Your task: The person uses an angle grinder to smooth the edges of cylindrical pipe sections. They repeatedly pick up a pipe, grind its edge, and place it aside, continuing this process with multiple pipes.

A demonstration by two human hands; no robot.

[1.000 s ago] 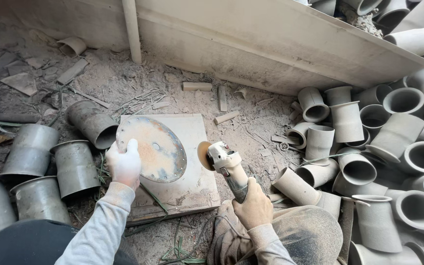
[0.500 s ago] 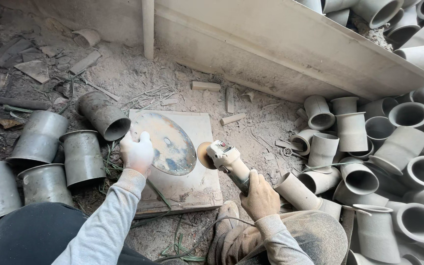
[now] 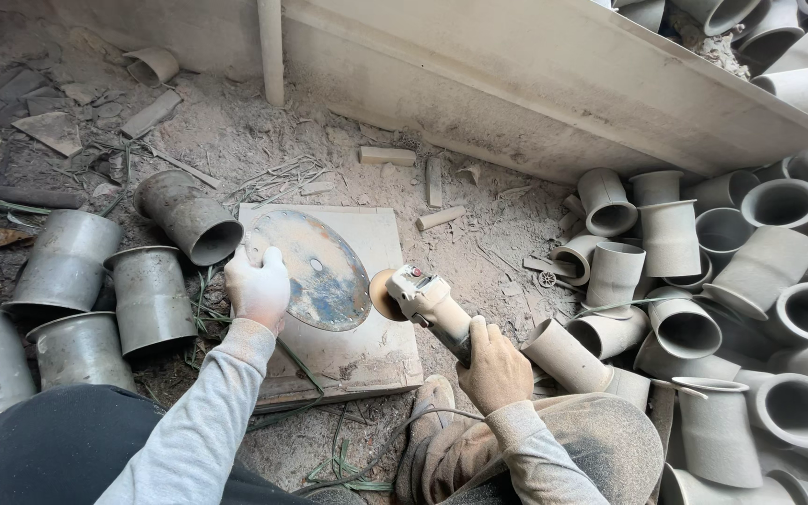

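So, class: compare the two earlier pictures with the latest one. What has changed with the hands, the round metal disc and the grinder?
The gloved left hand has tipped the round metal disc up on its edge; a second ago it lay flatter on the square slab. The right hand still grips the angle grinder, whose wheel stays beside the disc's right rim. The clay pipes have not moved.

The gloved left hand (image 3: 257, 286) now tips the round metal disc (image 3: 315, 268) up off the square slab (image 3: 348, 309) it lay flat on, while the grinder (image 3: 427, 301) sits closer to its edge.
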